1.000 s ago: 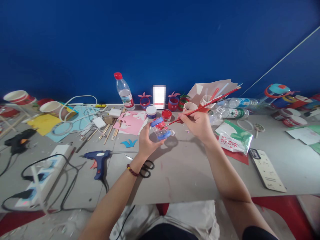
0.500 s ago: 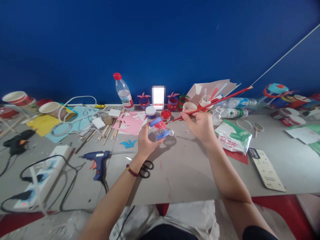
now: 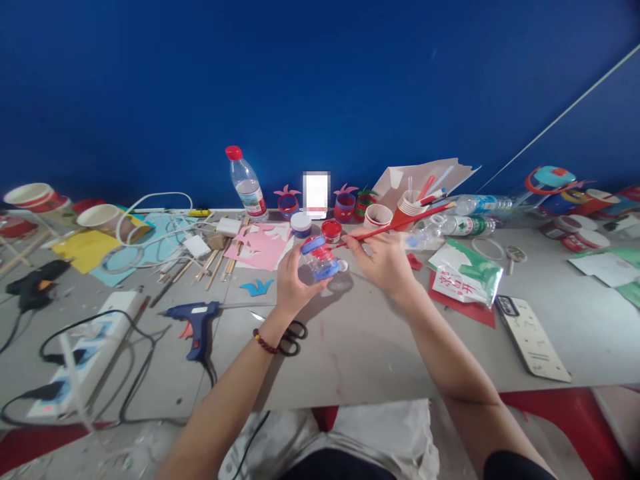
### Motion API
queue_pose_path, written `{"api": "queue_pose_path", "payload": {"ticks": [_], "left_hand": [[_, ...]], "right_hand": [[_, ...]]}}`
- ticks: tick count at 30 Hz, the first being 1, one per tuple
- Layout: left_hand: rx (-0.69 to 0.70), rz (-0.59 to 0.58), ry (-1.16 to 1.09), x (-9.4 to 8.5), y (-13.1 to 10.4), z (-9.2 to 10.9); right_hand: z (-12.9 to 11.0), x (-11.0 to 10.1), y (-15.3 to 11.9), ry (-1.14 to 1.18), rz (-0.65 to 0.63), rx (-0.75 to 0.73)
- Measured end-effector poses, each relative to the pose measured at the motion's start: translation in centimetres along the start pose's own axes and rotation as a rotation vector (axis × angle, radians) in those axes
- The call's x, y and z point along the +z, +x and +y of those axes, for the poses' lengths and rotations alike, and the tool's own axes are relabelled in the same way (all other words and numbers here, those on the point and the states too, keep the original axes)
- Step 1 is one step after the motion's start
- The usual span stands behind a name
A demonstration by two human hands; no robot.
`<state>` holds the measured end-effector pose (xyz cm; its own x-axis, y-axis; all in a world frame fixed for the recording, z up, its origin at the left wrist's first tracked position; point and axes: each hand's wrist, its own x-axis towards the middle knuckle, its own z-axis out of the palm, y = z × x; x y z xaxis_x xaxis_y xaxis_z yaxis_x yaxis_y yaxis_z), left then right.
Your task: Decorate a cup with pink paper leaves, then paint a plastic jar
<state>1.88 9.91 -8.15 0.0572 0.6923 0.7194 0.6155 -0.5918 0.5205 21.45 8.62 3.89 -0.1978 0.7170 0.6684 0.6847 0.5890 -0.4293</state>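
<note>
My left hand (image 3: pixel 294 283) grips a small clear plastic cup (image 3: pixel 320 258), tilted, with blue bands at both ends and red paint on its side. In my right hand (image 3: pixel 383 257) is a long red paintbrush (image 3: pixel 405 223), its bristle end at the cup's painted side. Whether the bristles touch the plastic is hard to see. Just behind the cup stand an open jar of red paint (image 3: pixel 331 231) and a white-lidded jar (image 3: pixel 301 225). A small white cap (image 3: pixel 343 265) lies beside the cup.
Black scissors (image 3: pixel 293 338) lie by my left wrist, with a blue glue gun (image 3: pixel 196 323) and power strip (image 3: pixel 93 350) further left. A bottle (image 3: pixel 247 187) stands at the back. Paper cups (image 3: pixel 379 217) are behind my right hand; a phone (image 3: pixel 533 339) lies right.
My right hand has shifted slightly left and down, bringing the paintbrush closer to the cup and lowering its rear end. The left hand and cup have barely moved.
</note>
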Motion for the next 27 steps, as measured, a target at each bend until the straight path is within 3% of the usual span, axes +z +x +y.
{"api": "queue_pose_path", "payload": {"ticks": [13, 21, 27], "left_hand": [[-0.03, -0.031, -0.009, -0.1, 0.1, 0.3], [-0.034, -0.009, -0.01, -0.1, 0.1, 0.3], [-0.028, -0.023, -0.033, -0.2, 0.1, 0.4]], "right_hand": [[-1.5, -0.2, -0.1, 0.152, -0.003, 0.128], [-0.4, 0.6, -0.1, 0.299, 0.024, 0.238], [-0.2, 0.2, 0.4, 0.256, 0.066, 0.291]]}}
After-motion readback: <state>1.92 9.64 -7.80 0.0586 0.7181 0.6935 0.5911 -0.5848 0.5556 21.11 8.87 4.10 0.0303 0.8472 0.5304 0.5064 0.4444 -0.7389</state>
